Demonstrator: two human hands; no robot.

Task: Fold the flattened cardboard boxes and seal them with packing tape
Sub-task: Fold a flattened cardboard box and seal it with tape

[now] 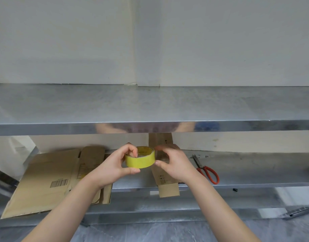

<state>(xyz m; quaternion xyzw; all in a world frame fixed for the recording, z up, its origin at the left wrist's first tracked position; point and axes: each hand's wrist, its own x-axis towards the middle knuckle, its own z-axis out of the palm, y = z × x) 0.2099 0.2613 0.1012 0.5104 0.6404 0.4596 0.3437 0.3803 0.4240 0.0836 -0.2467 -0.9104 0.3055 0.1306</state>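
- The tape (140, 160), a yellow roll, is held in the air at the view's centre, in front of the lower shelf (255, 168) and below the steel tabletop (150, 103).
- The left hand (118, 163) grips the roll from 9 o'clock: one finger hooks into the core, the thumb presses underneath and the other fingers curl round it.
- The right hand (176, 165) closes on the roll's 3 o'clock side, with curled fingers over the top edge and the thumb on the lower face.
- The flat boxes (50, 180) lie stacked on the shelf at 8 o'clock of the tape, none of them folded.
- A narrow box (168, 190) lies behind the hands and juts over the shelf's front edge at 5 o'clock.
- The scissors (207, 170), red-handled, lie on the shelf at 3 o'clock, near the right hand but apart from it.
- Step in hand, as I judge it: readying the tape, probably hunting for its loose end. No free strip shows.
- The next move calls for a nail to lift that end while the left hand steadies the roll. A box must still be folded before any tape goes on.
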